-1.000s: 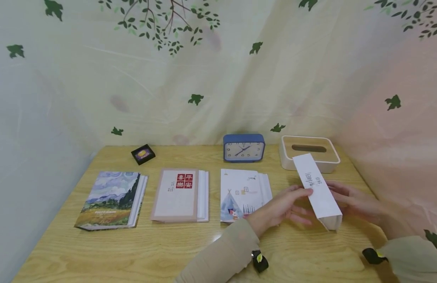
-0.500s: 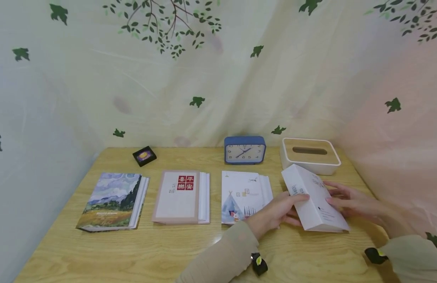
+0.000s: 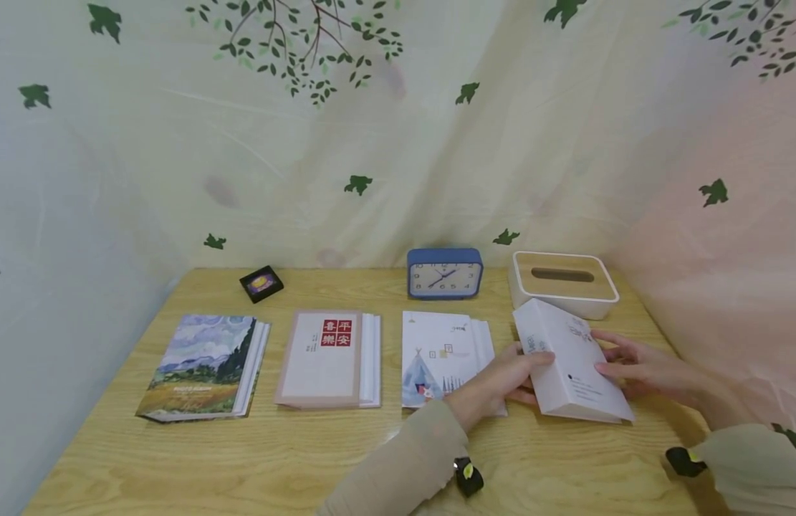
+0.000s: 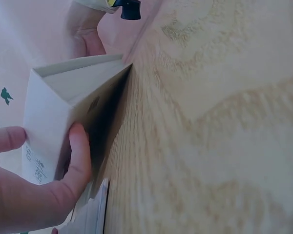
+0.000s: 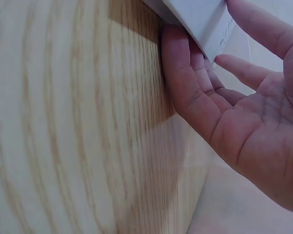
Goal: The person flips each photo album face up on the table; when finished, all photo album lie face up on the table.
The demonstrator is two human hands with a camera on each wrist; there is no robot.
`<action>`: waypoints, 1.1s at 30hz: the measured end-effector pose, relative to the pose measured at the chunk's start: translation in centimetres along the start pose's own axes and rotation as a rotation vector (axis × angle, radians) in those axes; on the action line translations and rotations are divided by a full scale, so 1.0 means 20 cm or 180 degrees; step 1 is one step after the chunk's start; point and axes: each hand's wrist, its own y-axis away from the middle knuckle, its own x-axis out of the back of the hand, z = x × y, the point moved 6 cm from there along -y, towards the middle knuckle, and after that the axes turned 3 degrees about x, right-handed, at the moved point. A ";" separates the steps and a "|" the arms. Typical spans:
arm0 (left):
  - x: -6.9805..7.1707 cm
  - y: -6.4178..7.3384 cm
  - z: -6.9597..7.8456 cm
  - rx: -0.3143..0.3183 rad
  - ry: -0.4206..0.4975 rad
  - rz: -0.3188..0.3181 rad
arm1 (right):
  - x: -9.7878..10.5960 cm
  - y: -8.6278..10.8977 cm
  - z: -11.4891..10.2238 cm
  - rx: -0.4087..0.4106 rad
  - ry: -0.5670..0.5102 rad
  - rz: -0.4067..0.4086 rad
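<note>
A thick white photo album (image 3: 568, 365) is tilted above the right part of the wooden table, its spine turned left and its printed cover facing up and right. My left hand (image 3: 501, 380) grips the spine side; in the left wrist view its thumb lies on the spine and a finger curls under the back cover. At the opposite edge my right hand (image 3: 649, 373) holds the album, thumb on the cover. The right wrist view shows the other fingers (image 5: 178, 53) bent beneath the lower edge. Whether the album's lower edge touches the table is hard to tell.
Three albums lie in a row to the left: a landscape one (image 3: 200, 365), a pink-bordered one (image 3: 323, 358) and a tent-pictured one (image 3: 436, 344), partly behind my left arm. Behind stand a small black box (image 3: 261, 284), a blue clock (image 3: 444, 274) and a tissue box (image 3: 565, 283).
The album has turned from spine up to cover up and right, its lower end swinging outward. Over the last half second it has shifted only slightly left, both hands still holding it.
</note>
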 end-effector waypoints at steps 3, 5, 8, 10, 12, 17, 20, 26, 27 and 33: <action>0.01 0.00 0.01 -0.0031 -0.0086 0.0056 | 0.01 0.00 0.00 0.0052 -0.0039 -0.0007; 0.02 0.01 0.02 -0.0029 -0.0201 0.0087 | 0.01 0.01 0.01 0.0100 -0.0077 0.0004; 0.02 0.01 0.02 0.0025 -0.0396 0.0095 | 0.02 0.01 0.02 0.0169 -0.0103 0.0042; 0.02 0.02 0.02 0.0058 -0.0539 0.0096 | 0.02 0.01 0.03 0.0191 -0.0089 0.0059; 0.02 0.02 0.03 0.0070 -0.0701 0.0123 | 0.03 0.01 0.04 0.0209 -0.0113 0.0073; 0.03 0.03 0.04 0.0069 -0.1120 0.0281 | 0.03 0.01 0.05 0.0205 -0.0240 0.0068; 0.03 0.03 0.03 0.0104 -0.1241 0.0341 | 0.03 0.01 0.06 0.0190 -0.0248 0.0054; 0.03 0.03 0.02 0.0211 -0.1381 0.0310 | 0.06 0.02 0.08 0.0137 -0.0230 0.0038; 0.03 0.03 0.02 0.0225 -0.1394 0.0297 | 0.06 0.02 0.09 0.0131 -0.0240 0.0033; 0.05 0.03 0.02 0.0272 -0.1397 0.0299 | 0.06 0.01 0.09 0.0148 -0.0238 0.0041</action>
